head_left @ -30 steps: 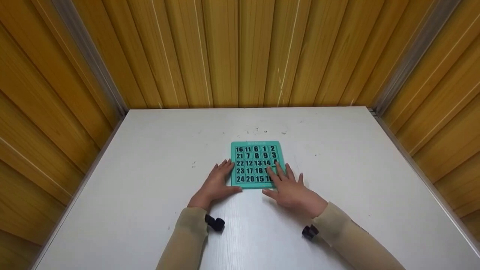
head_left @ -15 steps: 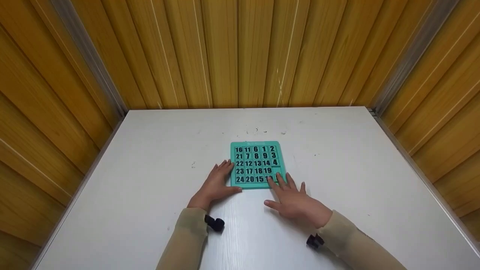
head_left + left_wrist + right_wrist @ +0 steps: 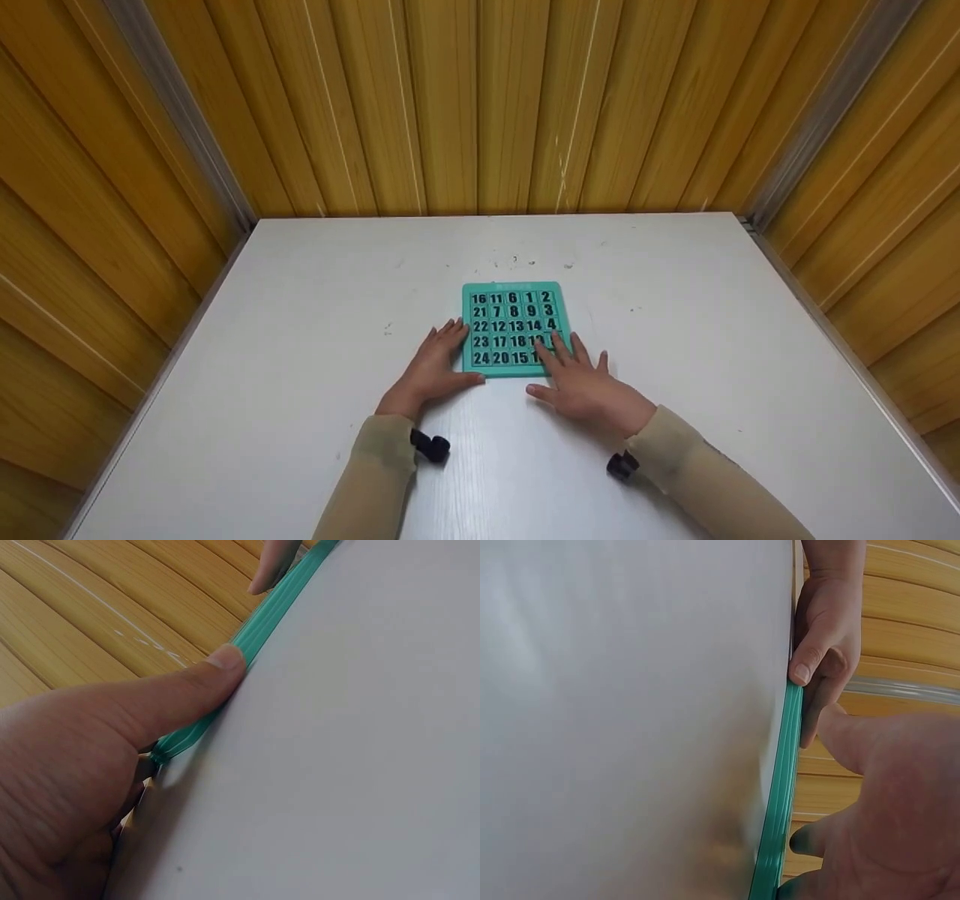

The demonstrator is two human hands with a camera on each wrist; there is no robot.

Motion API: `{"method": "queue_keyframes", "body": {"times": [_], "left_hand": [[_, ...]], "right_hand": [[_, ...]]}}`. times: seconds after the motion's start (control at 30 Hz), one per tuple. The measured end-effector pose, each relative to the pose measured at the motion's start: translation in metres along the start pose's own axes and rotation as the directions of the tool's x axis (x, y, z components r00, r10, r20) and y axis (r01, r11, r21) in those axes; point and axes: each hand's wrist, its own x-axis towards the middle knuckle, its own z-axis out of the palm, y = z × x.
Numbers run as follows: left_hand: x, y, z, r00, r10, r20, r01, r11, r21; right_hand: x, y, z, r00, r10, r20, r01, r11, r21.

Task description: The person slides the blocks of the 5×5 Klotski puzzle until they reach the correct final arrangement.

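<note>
A teal sliding number puzzle [image 3: 510, 371] lies flat on the white table, its black-numbered tiles in rows inside the frame. My left hand [image 3: 431, 367] holds the puzzle's near-left corner, fingers along the left side and thumb [image 3: 195, 686] against the near edge. My right hand [image 3: 592, 390] is over the near-right corner with its fingers spread and fairly straight. Its index fingertip lies at the 19 tile, and the middle finger is just below the 4. Those fingers partly hide the lower right tiles. In the right wrist view, the right thumb [image 3: 840, 731] stands clear of the teal edge.
The white table [image 3: 337, 285] extends around the puzzle, with small dark marks behind it. Wood-patterned panels [image 3: 495, 105] wall the back and both sides. A small black device [image 3: 431, 446] sits at the left wrist, another [image 3: 622, 465] at the right.
The right hand slid toward the near edge half a second ago, then moved forward again over the right column. The left hand and the puzzle frame stay in place.
</note>
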Motion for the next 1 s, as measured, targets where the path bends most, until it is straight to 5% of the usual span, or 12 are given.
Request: {"method": "queue_keyframes", "body": {"times": [1.0], "left_hand": [[0.001,0.000,0.000,1.000,-0.002,0.007,0.002,1.000,0.027]], "right_hand": [[-0.030,-0.008,0.009,0.997,-0.076,0.031,0.077,0.997,-0.024]]}}
